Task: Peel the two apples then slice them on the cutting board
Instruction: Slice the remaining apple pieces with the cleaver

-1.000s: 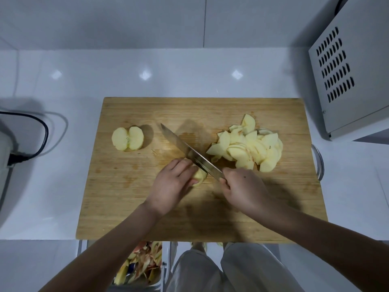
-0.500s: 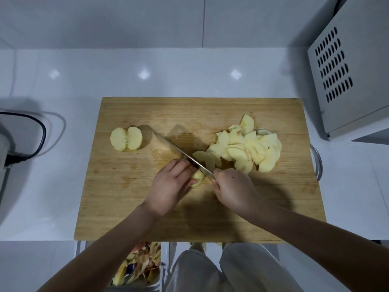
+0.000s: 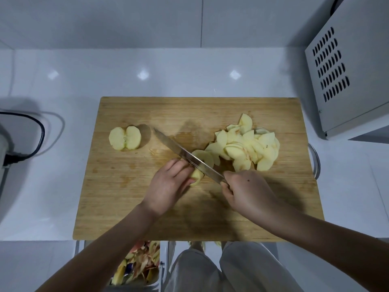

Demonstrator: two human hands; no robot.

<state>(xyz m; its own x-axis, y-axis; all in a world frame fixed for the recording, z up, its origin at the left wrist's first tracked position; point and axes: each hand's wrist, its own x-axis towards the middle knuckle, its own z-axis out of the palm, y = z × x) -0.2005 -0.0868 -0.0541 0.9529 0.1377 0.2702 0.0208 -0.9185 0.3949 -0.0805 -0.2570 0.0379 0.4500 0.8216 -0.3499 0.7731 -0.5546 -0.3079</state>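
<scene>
Wooden cutting board [image 3: 126, 197] on a white surface [image 3: 52, 186], seen from above. The left hand [image 3: 168, 186] curls its fingers over a peeled apple piece [image 3: 197, 175] near the board's centre and holds it down. The right hand [image 3: 246, 190] is closed round the handle of a knife [image 3: 185, 154]; the handle itself is hidden in the fist. The blade runs diagonally toward the far left, resting across the piece just beside the left fingertips. A cut slice [image 3: 205, 157] lies against the far side of the blade, and a heap of slices [image 3: 248, 144] sits just beyond it on the right. A peeled apple half [image 3: 124, 138] lies cut face up, well apart on the left. Surroundings: a grey vented appliance [image 3: 347, 70] at far right, a black cable [image 3: 40, 133] at left, a metal loop [image 3: 315, 163] at the board's right edge, and a container of peelings [image 3: 139, 264] below the near edge.
</scene>
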